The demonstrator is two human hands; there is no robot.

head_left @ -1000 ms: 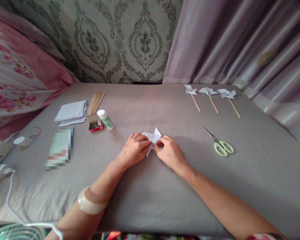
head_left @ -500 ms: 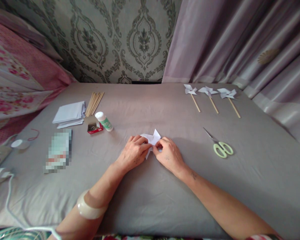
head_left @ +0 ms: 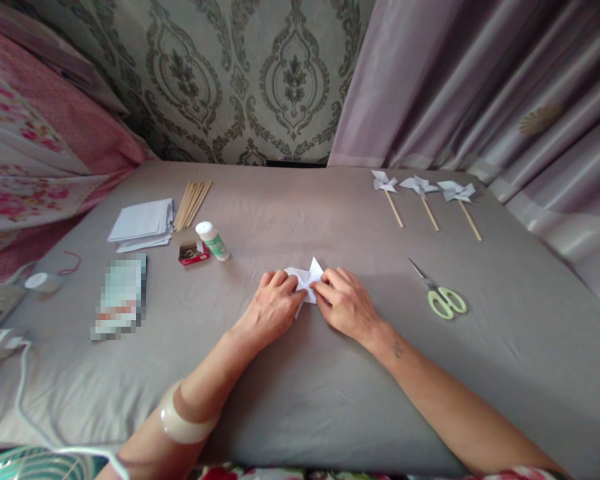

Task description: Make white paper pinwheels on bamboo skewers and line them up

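A white paper pinwheel [head_left: 311,275] without a stick lies on the grey cloth between my hands, its folded points showing at the top and bottom. My left hand [head_left: 274,303] is closed on its left side, thumb and fingertips near the centre. From the right, my right hand [head_left: 347,300] presses its fingertips onto the paper close to the middle. Parts of the paper are hidden under the fingers. Green-handled scissors [head_left: 443,299] lie to the right of my right hand, apart from it.
Three pinwheels on sticks [head_left: 420,190] lie at the far right. To the left are folded white paper [head_left: 141,221], several wooden sticks [head_left: 194,203], a red box of small metal pieces [head_left: 193,253], a glue stick [head_left: 213,241], a blurred packet [head_left: 121,293] and a power strip [head_left: 0,303].
My right hand has shifted its fingers, now laid flatter on the paper, uncovering more of the centre. My left hand stays on the paper's left side. The view has moved slightly.
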